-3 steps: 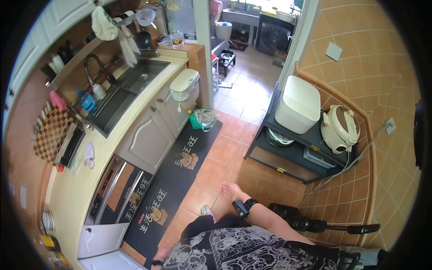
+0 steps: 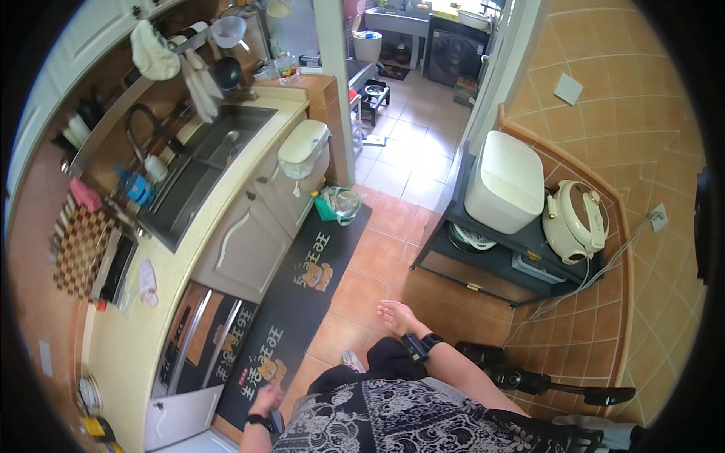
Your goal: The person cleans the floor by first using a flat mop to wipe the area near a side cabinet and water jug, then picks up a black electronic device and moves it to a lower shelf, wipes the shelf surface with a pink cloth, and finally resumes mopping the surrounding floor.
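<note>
Right hand loose, empty, lower centre; left hand, lower left, can't tell; shoe could trip, catching kitchen mat

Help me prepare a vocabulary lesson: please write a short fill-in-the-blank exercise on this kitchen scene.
1. In the picture, the rounded cream electric cooker stands to the ____ of the tall white plastic container.
2. The person's bare, open right hand is holding ____.
3. The brown-and-tan board by the wall has a ____ pattern.

Missing words: right; nothing; checkered.
</note>
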The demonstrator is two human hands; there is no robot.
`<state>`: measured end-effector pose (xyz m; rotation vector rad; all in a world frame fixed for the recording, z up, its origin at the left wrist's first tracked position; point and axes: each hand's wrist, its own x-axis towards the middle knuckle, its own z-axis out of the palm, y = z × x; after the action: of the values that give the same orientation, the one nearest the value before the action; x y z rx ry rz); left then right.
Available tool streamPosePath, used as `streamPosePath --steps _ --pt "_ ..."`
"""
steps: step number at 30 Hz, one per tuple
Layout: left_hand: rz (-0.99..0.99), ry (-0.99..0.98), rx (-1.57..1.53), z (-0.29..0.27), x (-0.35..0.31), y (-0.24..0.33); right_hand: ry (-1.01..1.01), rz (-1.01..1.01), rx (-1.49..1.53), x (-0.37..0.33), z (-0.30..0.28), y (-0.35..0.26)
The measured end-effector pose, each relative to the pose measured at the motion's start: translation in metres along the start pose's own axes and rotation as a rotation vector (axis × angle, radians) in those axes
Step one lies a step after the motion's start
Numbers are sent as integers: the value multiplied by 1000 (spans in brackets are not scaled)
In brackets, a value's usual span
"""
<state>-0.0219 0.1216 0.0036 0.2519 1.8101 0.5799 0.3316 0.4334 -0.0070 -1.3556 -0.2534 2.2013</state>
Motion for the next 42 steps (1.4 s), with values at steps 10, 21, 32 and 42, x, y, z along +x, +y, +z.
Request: streamPosePath --steps 10,21,32,42 --pt "707 -68 267 101 145 396 115 -19 148 142 27 -197" --pt "499 -527 303 196 177 650 -96 -70 254 293 126 -447" --pt "466 -732 313 243 316 848 3 -158 392 453 175 -668" --pt "430 -404 40 273 405 926 -129 -206 -17 707 308 -915"
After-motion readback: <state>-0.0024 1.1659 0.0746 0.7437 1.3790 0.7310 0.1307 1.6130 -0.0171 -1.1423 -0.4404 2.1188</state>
